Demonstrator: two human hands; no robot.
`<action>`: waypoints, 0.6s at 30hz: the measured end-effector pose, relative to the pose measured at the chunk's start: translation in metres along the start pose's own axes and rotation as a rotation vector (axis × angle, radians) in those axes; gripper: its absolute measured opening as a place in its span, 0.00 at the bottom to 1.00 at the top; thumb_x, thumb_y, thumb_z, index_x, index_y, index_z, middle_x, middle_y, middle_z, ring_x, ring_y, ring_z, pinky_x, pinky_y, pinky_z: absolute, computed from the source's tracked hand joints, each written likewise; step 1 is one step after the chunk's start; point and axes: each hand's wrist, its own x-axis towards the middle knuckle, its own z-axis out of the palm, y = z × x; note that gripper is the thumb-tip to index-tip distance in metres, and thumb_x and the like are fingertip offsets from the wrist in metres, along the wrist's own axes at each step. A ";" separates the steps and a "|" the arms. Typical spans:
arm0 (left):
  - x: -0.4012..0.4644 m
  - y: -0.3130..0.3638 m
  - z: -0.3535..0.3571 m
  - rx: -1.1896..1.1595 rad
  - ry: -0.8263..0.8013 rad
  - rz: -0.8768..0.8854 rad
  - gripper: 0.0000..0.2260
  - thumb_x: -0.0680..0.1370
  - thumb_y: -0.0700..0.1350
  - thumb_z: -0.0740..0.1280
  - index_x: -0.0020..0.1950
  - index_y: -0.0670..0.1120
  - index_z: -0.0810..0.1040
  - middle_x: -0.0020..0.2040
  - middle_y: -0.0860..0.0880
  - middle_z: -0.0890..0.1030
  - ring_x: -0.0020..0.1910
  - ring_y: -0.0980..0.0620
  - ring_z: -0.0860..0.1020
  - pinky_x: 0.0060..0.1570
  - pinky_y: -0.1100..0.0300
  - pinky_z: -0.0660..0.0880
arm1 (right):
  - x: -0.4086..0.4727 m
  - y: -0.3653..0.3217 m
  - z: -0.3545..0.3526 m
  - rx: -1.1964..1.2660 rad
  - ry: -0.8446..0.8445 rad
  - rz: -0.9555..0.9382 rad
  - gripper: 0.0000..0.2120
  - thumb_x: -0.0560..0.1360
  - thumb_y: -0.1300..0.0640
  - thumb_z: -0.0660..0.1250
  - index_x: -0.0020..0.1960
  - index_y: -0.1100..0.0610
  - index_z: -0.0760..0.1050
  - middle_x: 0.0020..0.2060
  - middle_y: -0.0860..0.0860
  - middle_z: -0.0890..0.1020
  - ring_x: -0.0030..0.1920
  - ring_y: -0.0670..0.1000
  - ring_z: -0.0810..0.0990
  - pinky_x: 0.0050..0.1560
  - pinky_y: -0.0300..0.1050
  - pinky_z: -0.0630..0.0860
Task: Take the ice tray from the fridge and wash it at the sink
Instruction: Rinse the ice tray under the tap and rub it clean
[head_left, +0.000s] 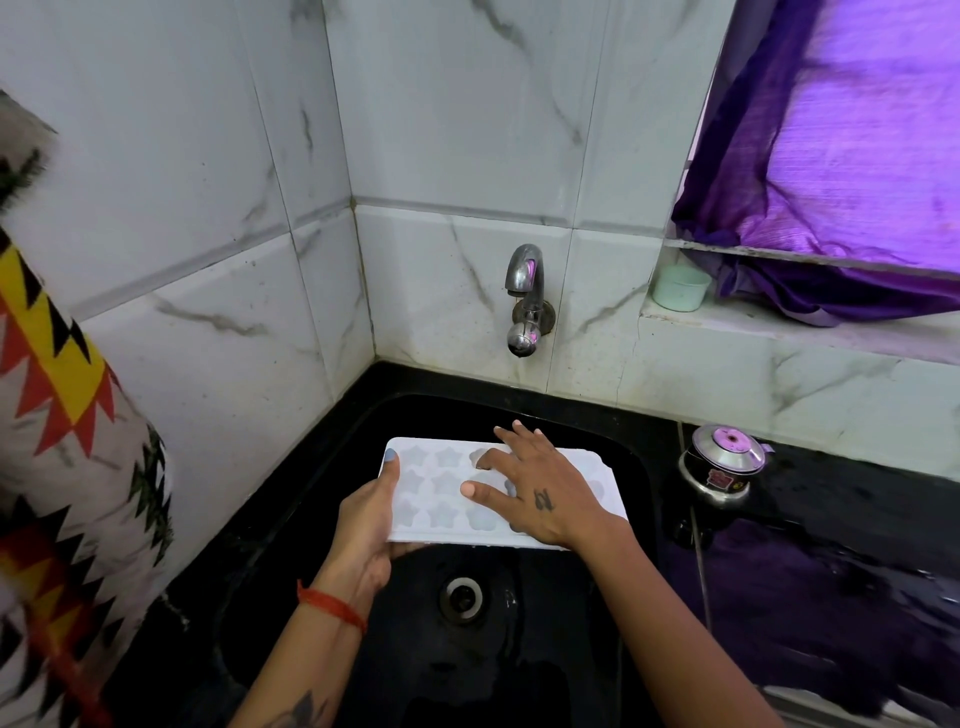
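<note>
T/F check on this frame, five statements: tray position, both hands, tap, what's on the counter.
1. The ice tray is held over the black sink. True.
2. The left hand grips the tray's left edge. True.
3. The right hand is clenched in a fist beside the tray. False: it lies on top of the tray with fingers spread.
4. Water is pouring from the tap onto the tray. False: no stream is visible.
5. A small metal pot stands on the counter right of the sink. True.
</note>
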 end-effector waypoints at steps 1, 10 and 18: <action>-0.001 0.000 0.000 -0.001 0.001 0.000 0.16 0.78 0.57 0.62 0.48 0.44 0.79 0.41 0.44 0.83 0.38 0.46 0.82 0.25 0.58 0.77 | 0.000 0.001 0.000 0.001 0.000 0.002 0.24 0.76 0.35 0.55 0.65 0.45 0.70 0.76 0.52 0.58 0.77 0.49 0.47 0.74 0.44 0.40; -0.001 -0.001 0.000 0.000 0.009 0.004 0.15 0.78 0.57 0.62 0.46 0.45 0.79 0.41 0.45 0.83 0.38 0.47 0.82 0.25 0.58 0.77 | 0.002 -0.006 -0.004 0.102 0.092 -0.043 0.34 0.69 0.28 0.48 0.66 0.46 0.68 0.74 0.51 0.62 0.76 0.49 0.51 0.74 0.44 0.44; 0.000 -0.003 0.001 -0.008 0.002 0.014 0.15 0.78 0.56 0.63 0.45 0.46 0.79 0.39 0.45 0.83 0.36 0.47 0.82 0.27 0.57 0.79 | 0.014 -0.019 0.007 0.030 0.023 -0.092 0.27 0.73 0.32 0.54 0.64 0.47 0.71 0.75 0.53 0.60 0.77 0.51 0.50 0.76 0.47 0.44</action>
